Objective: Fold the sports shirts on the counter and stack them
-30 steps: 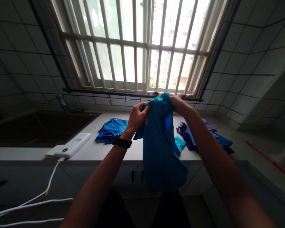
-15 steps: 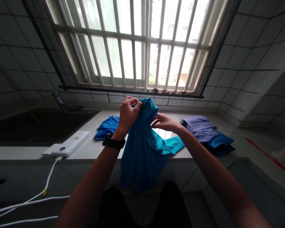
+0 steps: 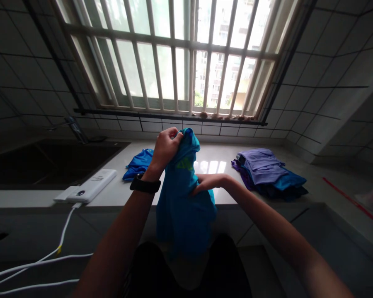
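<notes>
A teal shirt (image 3: 186,203) with a yellow-green print hangs in front of the counter edge. My left hand (image 3: 167,142) pinches its bunched top, holding it above the counter. Lower on the right side, my right hand (image 3: 209,182) has its thumb against the cloth; its other fingers are partly hidden in the fabric, and the hand looks closed on it. To the left lies a folded blue garment (image 3: 139,163), partly behind my left forearm. On the right rests a stack of folded clothes, with a lavender garment (image 3: 261,165) on top and a blue one (image 3: 289,181) beneath.
The white counter (image 3: 124,198) runs below a barred window (image 3: 174,58). At left are a dark sink (image 3: 49,161), a faucet (image 3: 76,129) and a white power bank (image 3: 93,186) with a cable (image 3: 65,231) hanging down. A red strip (image 3: 351,198) lies far right.
My right hand has moved down the shirt and now touches its side. The piece of cloth that stretched right over the counter has dropped in, and the print shows.
</notes>
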Available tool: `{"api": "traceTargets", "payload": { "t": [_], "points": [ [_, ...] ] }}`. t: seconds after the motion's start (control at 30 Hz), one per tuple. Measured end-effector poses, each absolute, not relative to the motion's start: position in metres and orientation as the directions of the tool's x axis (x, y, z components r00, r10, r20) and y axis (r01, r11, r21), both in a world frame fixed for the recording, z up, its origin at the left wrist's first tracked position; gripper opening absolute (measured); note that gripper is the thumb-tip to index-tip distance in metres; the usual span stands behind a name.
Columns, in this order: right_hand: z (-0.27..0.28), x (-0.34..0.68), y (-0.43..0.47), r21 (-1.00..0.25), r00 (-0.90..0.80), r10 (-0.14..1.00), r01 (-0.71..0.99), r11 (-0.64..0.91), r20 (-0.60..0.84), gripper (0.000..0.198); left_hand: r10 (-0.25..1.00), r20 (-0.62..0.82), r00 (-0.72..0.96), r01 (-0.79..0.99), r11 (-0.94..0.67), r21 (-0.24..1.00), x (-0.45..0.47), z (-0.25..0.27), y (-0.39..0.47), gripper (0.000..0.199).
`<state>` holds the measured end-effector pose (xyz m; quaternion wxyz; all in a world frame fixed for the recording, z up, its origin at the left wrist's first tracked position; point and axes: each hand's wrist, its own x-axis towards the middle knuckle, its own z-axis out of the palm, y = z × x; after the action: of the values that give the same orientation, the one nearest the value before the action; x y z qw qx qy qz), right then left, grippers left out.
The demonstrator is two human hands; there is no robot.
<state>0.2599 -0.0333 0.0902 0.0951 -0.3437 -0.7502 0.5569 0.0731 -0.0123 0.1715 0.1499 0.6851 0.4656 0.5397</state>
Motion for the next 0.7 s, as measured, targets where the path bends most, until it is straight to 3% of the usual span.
{"api": "traceTargets", "payload": {
  "t": [0.1,0.17,0.2,0.33,0.37,0.5,0.57,0.63,0.7],
  "points": [
    [0.094,0.267,-0.02,-0.889,-0.367,0.928,0.442,0.12,-0.057,0.04,0.781,0.622,-0.062,0.523,-0.506,0.686,0.067,0.173,-0.016,0.028],
    [0.094,0.265,-0.026,-0.901,-0.149,0.982,0.399,0.17,0.119,0.048,0.767,0.635,-0.092,0.546,-0.495,0.677,0.064,0.172,-0.018,0.033],
    [0.092,0.262,-0.033,-0.902,-0.141,0.972,0.367,0.226,0.186,0.055,0.765,0.635,-0.102,0.545,-0.491,0.679,0.064,0.171,-0.018,0.034],
    [0.078,0.245,-0.067,-0.817,-0.414,0.853,0.337,0.467,0.317,0.095,0.787,0.607,-0.109,0.488,-0.49,0.723,0.068,0.166,-0.02,0.035],
    [0.076,0.244,-0.071,-0.784,-0.43,0.842,0.375,0.494,0.325,0.09,0.794,0.598,-0.109,0.475,-0.487,0.733,0.069,0.165,-0.02,0.033],
    [0.087,0.268,-0.058,-0.66,-0.247,0.91,0.628,0.413,0.335,0.023,0.843,0.52,-0.137,0.43,-0.422,0.798,0.056,0.168,-0.023,0.025],
    [0.104,0.289,-0.045,-0.632,-0.051,0.899,0.694,0.345,0.434,0.015,0.903,0.425,-0.065,0.394,-0.369,0.842,0.042,0.171,-0.024,0.023],
    [0.124,0.31,-0.036,-0.67,0.09,0.848,0.659,0.342,0.522,0.016,0.948,0.282,0.148,0.37,-0.317,0.873,0.027,0.174,-0.025,0.024],
    [0.142,0.325,-0.034,-0.75,0.032,0.889,0.552,0.365,0.457,0.019,0.89,0.117,0.441,0.364,-0.296,0.883,0.016,0.176,-0.028,0.028]
  ]
}}
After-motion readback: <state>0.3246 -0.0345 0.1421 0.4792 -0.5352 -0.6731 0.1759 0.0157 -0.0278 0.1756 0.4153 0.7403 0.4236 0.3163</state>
